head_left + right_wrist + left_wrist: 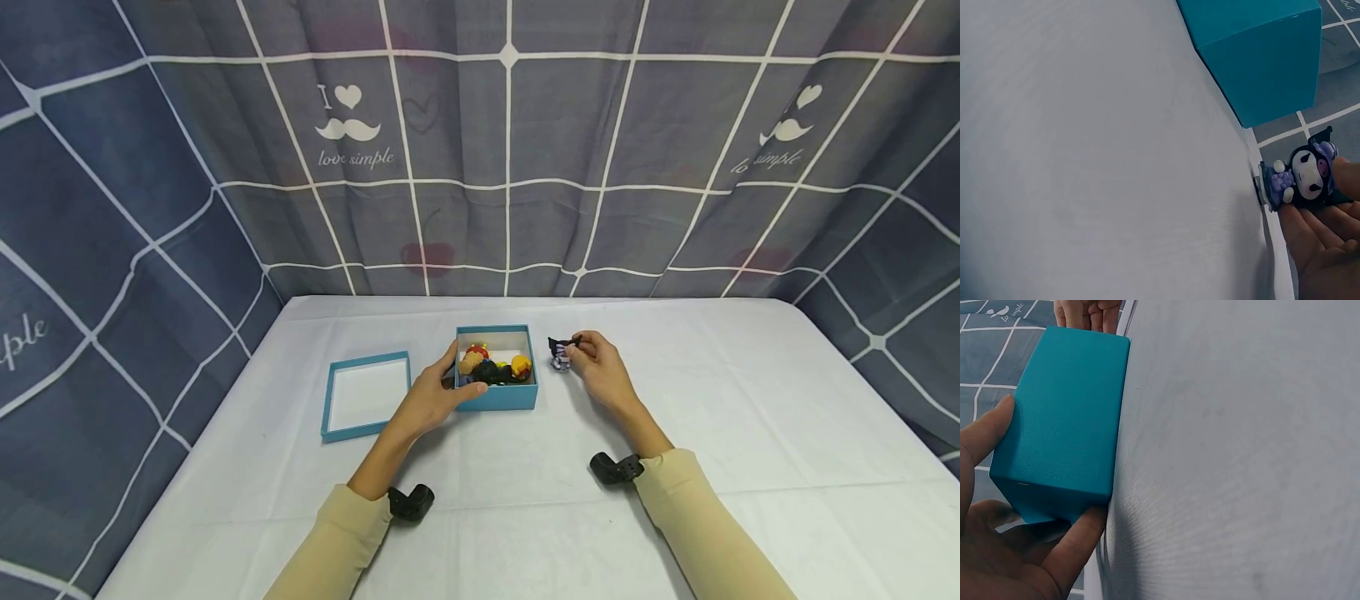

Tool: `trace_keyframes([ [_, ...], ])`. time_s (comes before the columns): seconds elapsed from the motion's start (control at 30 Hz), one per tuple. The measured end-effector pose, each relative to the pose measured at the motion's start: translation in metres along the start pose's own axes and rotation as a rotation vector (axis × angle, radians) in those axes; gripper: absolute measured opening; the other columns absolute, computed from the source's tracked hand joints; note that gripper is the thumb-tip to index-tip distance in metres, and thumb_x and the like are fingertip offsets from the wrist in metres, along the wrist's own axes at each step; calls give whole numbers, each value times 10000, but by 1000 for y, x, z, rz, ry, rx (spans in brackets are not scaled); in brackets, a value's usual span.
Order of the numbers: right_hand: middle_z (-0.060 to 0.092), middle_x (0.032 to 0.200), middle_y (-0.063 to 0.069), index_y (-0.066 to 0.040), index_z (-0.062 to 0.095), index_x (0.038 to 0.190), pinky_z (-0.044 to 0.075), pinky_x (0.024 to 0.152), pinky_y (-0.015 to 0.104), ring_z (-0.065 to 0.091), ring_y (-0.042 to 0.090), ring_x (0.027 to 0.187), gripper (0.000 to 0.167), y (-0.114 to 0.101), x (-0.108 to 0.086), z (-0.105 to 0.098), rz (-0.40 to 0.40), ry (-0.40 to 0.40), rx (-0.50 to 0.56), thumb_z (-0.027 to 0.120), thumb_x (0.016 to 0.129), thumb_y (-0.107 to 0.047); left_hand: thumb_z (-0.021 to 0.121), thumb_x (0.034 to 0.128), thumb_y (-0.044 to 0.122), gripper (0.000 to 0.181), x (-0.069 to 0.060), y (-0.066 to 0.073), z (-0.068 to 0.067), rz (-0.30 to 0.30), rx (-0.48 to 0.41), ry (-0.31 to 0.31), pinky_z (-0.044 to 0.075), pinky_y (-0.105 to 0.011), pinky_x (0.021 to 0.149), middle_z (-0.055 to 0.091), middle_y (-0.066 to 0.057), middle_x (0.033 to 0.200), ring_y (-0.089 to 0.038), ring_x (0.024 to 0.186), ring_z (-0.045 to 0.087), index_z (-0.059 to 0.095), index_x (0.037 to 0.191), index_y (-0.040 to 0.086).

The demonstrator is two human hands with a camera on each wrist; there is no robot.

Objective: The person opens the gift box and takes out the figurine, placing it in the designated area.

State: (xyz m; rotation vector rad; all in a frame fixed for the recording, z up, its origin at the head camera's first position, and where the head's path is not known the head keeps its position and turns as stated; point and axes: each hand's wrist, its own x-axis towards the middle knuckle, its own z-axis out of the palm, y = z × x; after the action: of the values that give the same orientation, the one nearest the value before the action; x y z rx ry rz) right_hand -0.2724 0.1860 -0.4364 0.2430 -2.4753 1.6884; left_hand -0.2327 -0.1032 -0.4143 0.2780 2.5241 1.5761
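Observation:
A teal box (497, 400) with a white inside stands on the table, holding several small figurines (495, 372) in red, yellow and black. My left hand (429, 402) grips the box at its left end, thumb on the front wall and fingers round the side. To the right of the box, my right hand (604, 372) pinches a small figurine (1307, 176) by its upper part. This one has a white face, a black pointed hood and purple details. Its base is at the tabletop; whether it bears on the cloth I cannot tell.
Left of the box lies its teal-rimmed lid (365, 432), white inside facing up. A white cloth covers the table (517, 517). Grey checked curtains (465, 125) hang behind and at both sides. A black wrist device (411, 503) is on each forearm.

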Motion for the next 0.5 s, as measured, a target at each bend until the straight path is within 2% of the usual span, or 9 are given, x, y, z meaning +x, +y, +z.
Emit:
trace_keyframes([
  [0.1,626,1181,283,116,508,1232,445,985,377,599,352,1141,290,1,0,-1,1,-3,-7,534,1024,-84,745,899,353,913,0,-1,0,6,0,-1,393,-518,1040,305,-177,1563,-378,1380,369,180,1595,180],
  [0.3,621,1178,297,115,514,1215,436,895,195,600,363,1132,277,-3,-2,-1,8,-8,5,542,1020,-79,747,898,346,912,0,-1,0,9,-10,-2,393,-518,1040,310,-178,1561,-377,1381,368,184,1595,176],
  [0.5,598,1172,349,175,496,1211,428,844,152,591,427,1127,278,-31,-12,-2,14,-22,-5,523,1011,-16,743,901,345,908,0,0,-1,11,-1,-3,394,-521,1039,304,-182,1562,-384,1376,373,182,1595,175],
])
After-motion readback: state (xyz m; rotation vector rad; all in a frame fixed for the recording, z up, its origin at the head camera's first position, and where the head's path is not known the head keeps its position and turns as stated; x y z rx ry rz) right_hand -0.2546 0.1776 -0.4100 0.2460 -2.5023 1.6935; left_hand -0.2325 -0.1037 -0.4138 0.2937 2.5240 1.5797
